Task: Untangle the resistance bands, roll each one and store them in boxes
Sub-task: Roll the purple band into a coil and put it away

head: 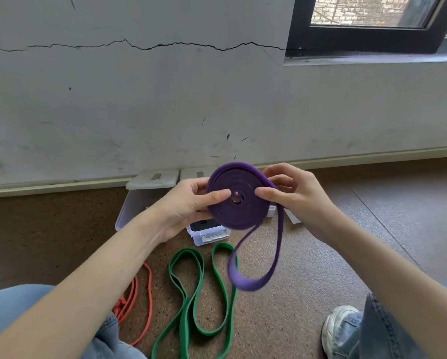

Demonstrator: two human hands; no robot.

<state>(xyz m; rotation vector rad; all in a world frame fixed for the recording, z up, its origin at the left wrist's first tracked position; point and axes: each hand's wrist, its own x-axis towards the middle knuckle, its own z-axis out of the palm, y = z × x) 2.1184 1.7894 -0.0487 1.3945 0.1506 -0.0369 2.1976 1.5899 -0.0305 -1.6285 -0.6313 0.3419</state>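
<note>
While both grip the purple band (239, 200) coil | left hand (188, 203) pinches | right hand (292, 195) pinches | tail dangles

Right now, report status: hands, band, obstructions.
Both hands, left hand and right hand, pinch purple band, mostly rolled, tail hanging. Green band, orange band unrolled on floor. Nothing obstructing.

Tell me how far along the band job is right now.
Possibly done: one small box holds something dark, unclear what. In hand: the left hand and right hand hold the purple band, mostly coiled, its tail loop hanging. Left: the green band and orange band lie unrolled on the floor.
</note>
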